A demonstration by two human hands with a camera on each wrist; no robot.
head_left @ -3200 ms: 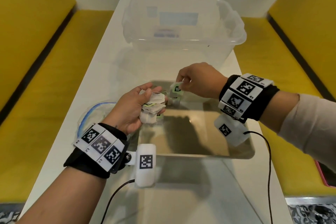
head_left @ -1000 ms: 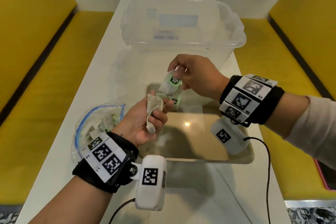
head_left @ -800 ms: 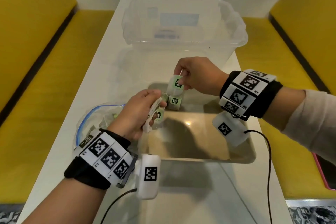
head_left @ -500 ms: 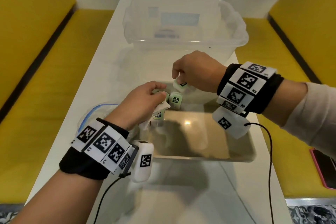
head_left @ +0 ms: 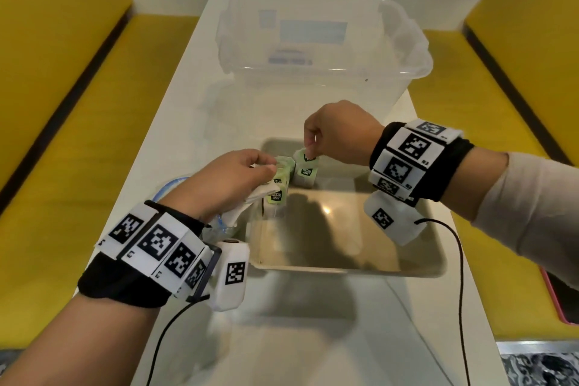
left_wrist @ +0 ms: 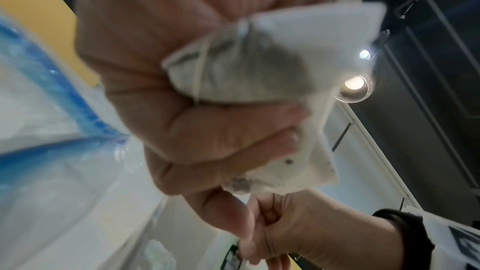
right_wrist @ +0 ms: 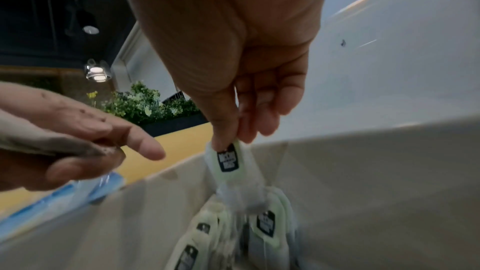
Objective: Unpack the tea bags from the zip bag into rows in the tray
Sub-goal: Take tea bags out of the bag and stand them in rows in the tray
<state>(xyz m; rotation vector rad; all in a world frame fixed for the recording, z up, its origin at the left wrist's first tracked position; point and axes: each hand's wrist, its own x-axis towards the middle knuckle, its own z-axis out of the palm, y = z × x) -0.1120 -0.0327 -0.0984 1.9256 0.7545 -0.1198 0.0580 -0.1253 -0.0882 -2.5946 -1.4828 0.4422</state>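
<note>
Over the far left corner of the shallow beige rectangular tray (head_left: 344,266), the right hand (head_left: 340,131) pinches between thumb and fingertips the pale green paper tag of a tea bag (right_wrist: 230,163), whose white pouch hangs down onto the ones already set there. The tag bears a small black label with white lettering. Below it, the tea bags in the tray (head_left: 279,185) stand close together in that corner, each with the same green tag and black label; the right wrist view shows several of them packed side by side against the tray wall.

The left hand (head_left: 225,182) is curled around a bunch of white tea bags (left_wrist: 259,73), thin paper pouches with dark leaf showing through and a white string across one, held just beside the tray's left rim.

A clear plastic zip bag with a blue seal strip (head_left: 170,189) lies on the white table (head_left: 282,338) under the left wrist; its contents cannot be made out. Beyond the tray stands a large clear plastic storage tub (head_left: 319,41).
</note>
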